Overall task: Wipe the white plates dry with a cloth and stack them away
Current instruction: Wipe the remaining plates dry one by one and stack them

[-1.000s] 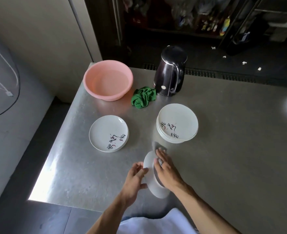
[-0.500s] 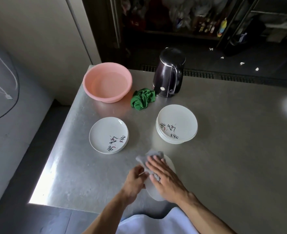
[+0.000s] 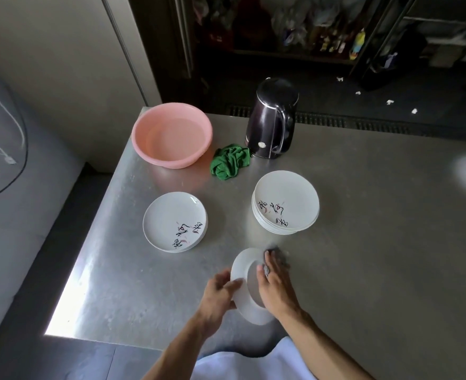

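**A:** While your left hand [image 3: 220, 294] holds the plate [image 3: 239, 266] up on its edge, what is its grip like?

**B:** Your fingers wrap the plate's left rim; the plate is tilted, its hollow turned toward your right hand [image 3: 277, 290]; it sits over the near edge of the bench [image 3: 363, 256]; whether its lower rim touches the bench I cannot tell.

**A:** And your right grip?

**B:** Wide; your fingers lie fairly straight and press a grey cloth [image 3: 277, 252] against the plate's inner face; a corner of it shows past your fingertips and a bit shows between two fingers; the rest is hidden under your palm.

**A:** Where are the other plates?

**B:** Beyond your right hand, apart from it, stands a stack of white plates [image 3: 285, 207]; to its left lies a lower pile [image 3: 174, 222]; how many are in that one I cannot tell; each top plate shows dark writing.

**A:** What else is on the bench?

**B:** At the far left corner sits a pink basin [image 3: 172, 134]; just beside it lies a crumpled green rag [image 3: 230, 160]; a dark kettle [image 3: 273, 122] stands upright against the rag's right side.
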### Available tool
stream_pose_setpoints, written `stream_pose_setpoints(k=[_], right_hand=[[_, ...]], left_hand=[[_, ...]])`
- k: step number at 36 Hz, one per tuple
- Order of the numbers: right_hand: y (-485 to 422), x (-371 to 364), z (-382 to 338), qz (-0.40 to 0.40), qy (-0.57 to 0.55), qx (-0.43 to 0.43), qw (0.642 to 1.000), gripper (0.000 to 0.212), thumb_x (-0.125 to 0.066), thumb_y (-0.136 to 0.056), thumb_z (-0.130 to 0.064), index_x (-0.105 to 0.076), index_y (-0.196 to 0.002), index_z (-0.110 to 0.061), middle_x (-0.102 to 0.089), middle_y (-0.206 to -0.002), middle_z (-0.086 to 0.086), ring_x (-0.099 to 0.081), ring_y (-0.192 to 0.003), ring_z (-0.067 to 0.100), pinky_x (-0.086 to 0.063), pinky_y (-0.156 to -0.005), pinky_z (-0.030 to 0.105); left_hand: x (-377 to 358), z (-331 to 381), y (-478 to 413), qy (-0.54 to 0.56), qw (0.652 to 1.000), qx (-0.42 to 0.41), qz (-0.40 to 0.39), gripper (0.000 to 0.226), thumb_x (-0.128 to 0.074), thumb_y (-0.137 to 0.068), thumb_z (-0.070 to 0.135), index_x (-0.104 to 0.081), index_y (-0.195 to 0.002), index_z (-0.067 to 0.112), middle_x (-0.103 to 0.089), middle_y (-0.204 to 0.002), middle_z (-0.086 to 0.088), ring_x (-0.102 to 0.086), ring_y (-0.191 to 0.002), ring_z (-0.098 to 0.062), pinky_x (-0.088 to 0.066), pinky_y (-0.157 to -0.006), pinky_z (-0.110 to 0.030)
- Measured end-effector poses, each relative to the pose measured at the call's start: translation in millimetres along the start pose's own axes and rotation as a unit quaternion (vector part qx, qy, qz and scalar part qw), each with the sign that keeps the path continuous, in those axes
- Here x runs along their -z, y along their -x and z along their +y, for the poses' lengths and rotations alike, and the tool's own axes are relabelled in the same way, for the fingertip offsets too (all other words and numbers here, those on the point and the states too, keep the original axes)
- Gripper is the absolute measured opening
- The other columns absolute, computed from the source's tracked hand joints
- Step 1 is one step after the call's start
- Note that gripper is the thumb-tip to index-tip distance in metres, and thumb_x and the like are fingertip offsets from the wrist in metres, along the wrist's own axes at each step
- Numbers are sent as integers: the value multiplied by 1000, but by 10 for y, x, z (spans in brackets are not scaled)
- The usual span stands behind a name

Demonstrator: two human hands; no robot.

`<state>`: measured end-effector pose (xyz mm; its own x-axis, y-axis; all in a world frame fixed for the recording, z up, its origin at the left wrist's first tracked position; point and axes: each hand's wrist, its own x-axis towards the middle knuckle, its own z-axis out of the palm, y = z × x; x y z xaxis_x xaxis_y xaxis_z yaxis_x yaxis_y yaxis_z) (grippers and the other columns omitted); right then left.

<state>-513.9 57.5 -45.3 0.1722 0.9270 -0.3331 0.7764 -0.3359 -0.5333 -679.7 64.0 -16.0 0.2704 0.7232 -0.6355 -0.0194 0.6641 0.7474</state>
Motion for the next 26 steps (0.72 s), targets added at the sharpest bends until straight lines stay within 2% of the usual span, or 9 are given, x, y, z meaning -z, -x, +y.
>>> stream_pose_setpoints(k=[5,7,10,12,14,18,20,22,26], right_hand=[[180,82,-11,-57,-9,269,961,50,-38,-106,-34,-35,-153,-17,-18,-164,-4,-9,-154,15,-7,-125,33],[185,111,4,-50,14,305,951,48,-40,-106,-34,-38,-152,-19,-23,-164,-5,-12,-153,14,-8,-125,32],[57,101,-49,15,-36,119,992,48,-41,-107,-27,-35,-153,-15,-21,-164,1,-12,-154,18,-10,-124,33],[-46,133,-86,-8,-99,-31,995,51,-34,-109,-28,-27,-156,-12,-15,-166,5,-8,-154,19,-6,-124,32],[-43,140,-109,-24,-126,-14,992,53,-34,-108,-29,-24,-157,-10,-13,-165,2,-9,-154,17,-8,-124,33],[145,105,-197,-49,-76,240,967,48,-41,-106,-26,-40,-151,-12,-27,-160,-6,-16,-152,12,-9,-124,30],[150,78,-158,-65,-56,282,955,44,-42,-105,-25,-45,-149,-15,-31,-160,-6,-17,-152,10,-6,-124,29],[88,80,-93,-31,-65,219,973,44,-40,-107,-24,-43,-150,-15,-29,-160,-6,-17,-152,13,-9,-124,30],[-12,141,-30,-28,-91,-17,995,54,-31,-108,-32,-21,-157,-13,-15,-165,4,-13,-153,20,-8,-124,33]], left_hand=[[-25,-45,14,-2,1000,-20,-10,23,-63,-100,13,-72,-121,17,-75,-116,-16,-73,-107,-31,-60,-90,-56],[-42,-68,16,14,999,-31,1,23,-66,-100,10,-69,-123,8,-73,-118,-21,-72,-107,-34,-59,-89,-59],[-83,-131,0,55,998,-11,36,26,-70,-91,12,-62,-114,3,-72,-110,-21,-70,-94,-29,-61,-78,-48],[-95,-137,-25,65,997,-3,52,12,-64,-92,3,-55,-99,7,-65,-98,-17,-65,-87,-26,-58,-72,-41],[-85,-100,-61,67,996,0,54,10,-59,-98,2,-54,-96,11,-63,-94,-14,-64,-87,-25,-57,-71,-39],[-104,10,-56,24,999,-6,20,23,-56,-100,5,-67,-119,10,-76,-111,-14,-73,-101,-29,-60,-86,-52],[-116,14,-23,10,1000,-13,12,30,-52,-99,-1,-68,-122,8,-76,-113,-17,-74,-106,-32,-59,-89,-54],[-115,5,-16,6,1000,-6,16,31,-51,-101,-2,-70,-123,10,-75,-115,-16,-73,-107,-32,-60,-90,-55],[-108,-30,5,14,1000,5,26,34,-52,-102,1,-71,-125,17,-75,-116,-12,-72,-107,-29,-63,-85,-49]])
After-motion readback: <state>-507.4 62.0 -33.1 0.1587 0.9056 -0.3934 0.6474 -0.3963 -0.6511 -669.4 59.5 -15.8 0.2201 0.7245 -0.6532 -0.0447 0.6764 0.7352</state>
